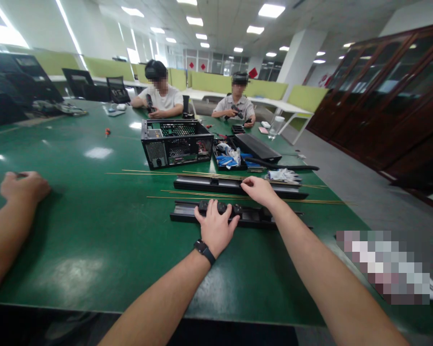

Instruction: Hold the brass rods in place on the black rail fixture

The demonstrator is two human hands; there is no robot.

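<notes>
My left hand [214,225], with a dark watch on the wrist, lies palm down with fingers spread. Its fingertips rest on small black blocks [222,207] seated in the near black channel rail [182,217]. Beyond it, my right hand [260,192] is at the far black rail [195,184], thumb and forefinger pinched together at its near side. Whatever those fingertips may hold is too small to make out. Thin brass-coloured rods [159,197] lie between the two rails, and more long rods [140,172] lie along the back of the far one.
Behind the rails stand an open black computer case [180,144] and a tray of blue-and-white gloves [228,156]. Another glove [283,176] lies by a black tube [299,167]. A co-worker's hand [25,186] rests at left. Two people sit across the green table [94,230].
</notes>
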